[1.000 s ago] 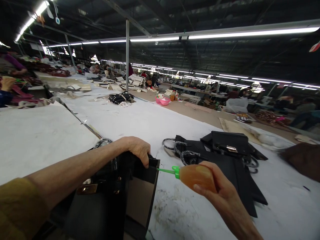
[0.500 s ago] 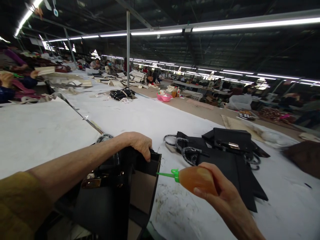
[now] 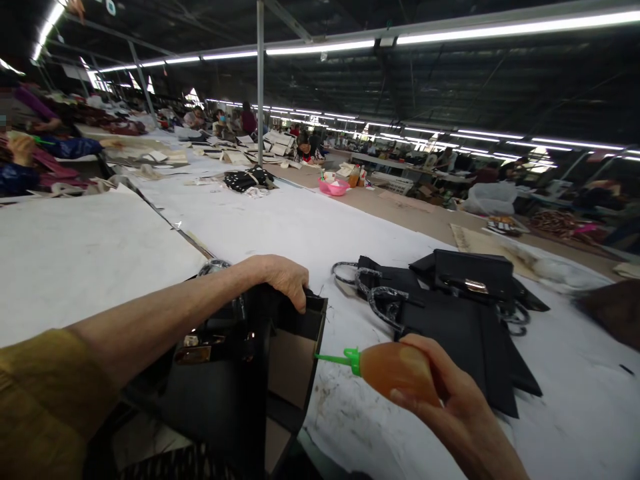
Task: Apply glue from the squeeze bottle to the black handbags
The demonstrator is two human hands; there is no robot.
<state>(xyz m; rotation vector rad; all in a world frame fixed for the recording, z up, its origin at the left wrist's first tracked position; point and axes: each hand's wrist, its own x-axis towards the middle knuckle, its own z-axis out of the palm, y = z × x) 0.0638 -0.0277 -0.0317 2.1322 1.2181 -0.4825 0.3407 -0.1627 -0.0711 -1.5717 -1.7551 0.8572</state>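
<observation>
My left hand (image 3: 286, 279) is closed over the upper edge of a black handbag (image 3: 215, 400), which lies tilted with its open side facing right and a brown panel showing inside. Gold-coloured hardware sits on the bag's front. In my right hand (image 3: 450, 393) is an amber squeeze bottle of glue (image 3: 393, 370) with a green nozzle. The nozzle's tip points left and is at the bag's right edge; whether it touches cannot be made out. Right of the bottle lie several black bag pieces (image 3: 450, 327) with plastic-wrapped handles.
White sheeting covers the worktable (image 3: 240, 233). Farther back are a dotted black bundle (image 3: 249, 179), a pink basin (image 3: 333, 187) and a metal post (image 3: 260, 87). A co-worker's blue sleeve (image 3: 75, 147) shows at far left. A brown object (image 3: 613, 317) lies at the right edge.
The nozzle tip has moved slightly down along the bag's right edge. My left hand keeps its hold on the bag. The whole view has shifted a little.
</observation>
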